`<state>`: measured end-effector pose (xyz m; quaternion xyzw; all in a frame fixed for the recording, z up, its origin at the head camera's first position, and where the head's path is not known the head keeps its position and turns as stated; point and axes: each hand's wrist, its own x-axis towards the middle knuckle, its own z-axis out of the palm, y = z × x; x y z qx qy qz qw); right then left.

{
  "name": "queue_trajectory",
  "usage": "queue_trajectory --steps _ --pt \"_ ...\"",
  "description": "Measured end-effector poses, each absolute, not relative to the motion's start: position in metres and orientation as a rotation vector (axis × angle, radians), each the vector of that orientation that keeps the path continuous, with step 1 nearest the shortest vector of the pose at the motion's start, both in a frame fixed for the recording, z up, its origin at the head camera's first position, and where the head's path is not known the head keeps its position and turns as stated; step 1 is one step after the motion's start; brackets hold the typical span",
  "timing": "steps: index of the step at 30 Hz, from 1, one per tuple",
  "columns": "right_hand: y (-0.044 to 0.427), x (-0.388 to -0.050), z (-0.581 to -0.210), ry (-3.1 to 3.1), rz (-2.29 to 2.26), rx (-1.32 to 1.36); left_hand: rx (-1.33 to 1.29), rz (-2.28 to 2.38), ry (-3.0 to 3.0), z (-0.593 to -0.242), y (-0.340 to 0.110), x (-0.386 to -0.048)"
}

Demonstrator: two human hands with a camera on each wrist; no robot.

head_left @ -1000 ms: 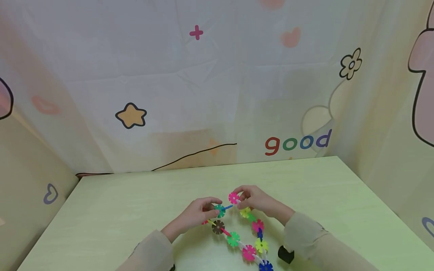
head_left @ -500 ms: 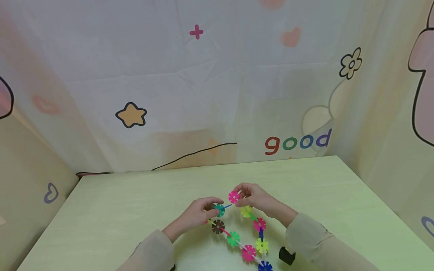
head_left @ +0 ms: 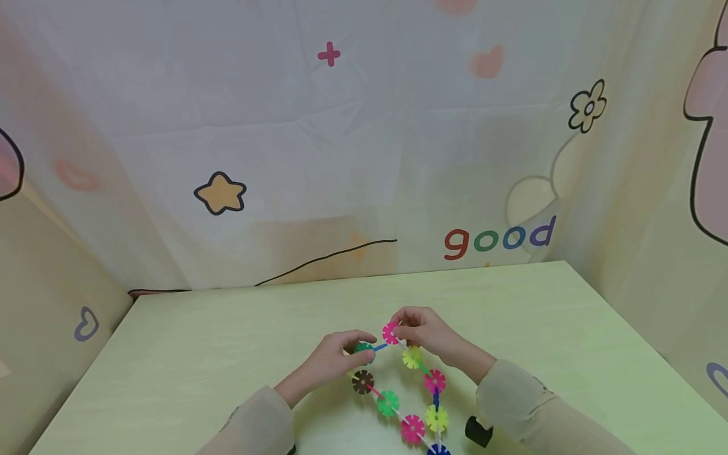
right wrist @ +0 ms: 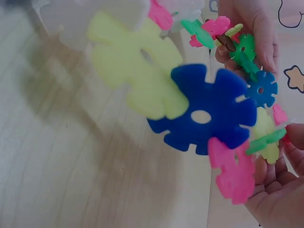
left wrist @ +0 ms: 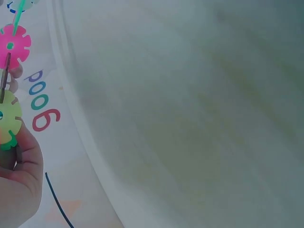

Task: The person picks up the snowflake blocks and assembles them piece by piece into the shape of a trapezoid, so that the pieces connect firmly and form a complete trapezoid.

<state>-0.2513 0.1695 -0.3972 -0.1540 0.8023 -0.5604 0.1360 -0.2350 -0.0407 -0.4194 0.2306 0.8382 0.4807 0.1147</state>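
A chain of slotted snowflake discs in many colours hangs between both hands above the table in the head view. The left hand (head_left: 334, 361) pinches a teal disc (head_left: 364, 351) between thumb and fingers. A blue disc (head_left: 380, 347), seen edge-on, juts from the teal one toward the right hand (head_left: 428, 331). That hand pinches a pink disc (head_left: 389, 333), its thumb over the face. Whether the blue and pink discs are joined I cannot tell. A dark blue disc (right wrist: 204, 116) and a pale yellow disc (right wrist: 140, 66) loom close in the right wrist view.
Under the hands is a pale wooden table (head_left: 227, 341). A printed curtain (head_left: 352, 158) rises behind its far edge. Beside the right sleeve (head_left: 506, 395) is a small black object (head_left: 478, 431). The lower end of the chain runs out of the head view.
The right thumb has come over the pink disc, and the left thumb now covers more of the teal disc. The chain's lower part has shifted slightly left and toward the person.
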Motion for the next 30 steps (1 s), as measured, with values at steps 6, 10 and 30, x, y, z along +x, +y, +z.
queue_trajectory --steps 6,10,30 --pt "0.169 -0.250 -0.396 2.311 -1.625 -0.434 0.673 1.453 2.470 -0.407 -0.041 -0.226" --pt "0.169 -0.250 -0.394 2.309 -1.620 -0.435 0.672 1.479 2.456 -0.393 -0.042 -0.216" --pt "0.170 -0.249 -0.395 2.284 -1.579 -0.501 0.677 1.442 2.481 -0.384 -0.047 -0.220"
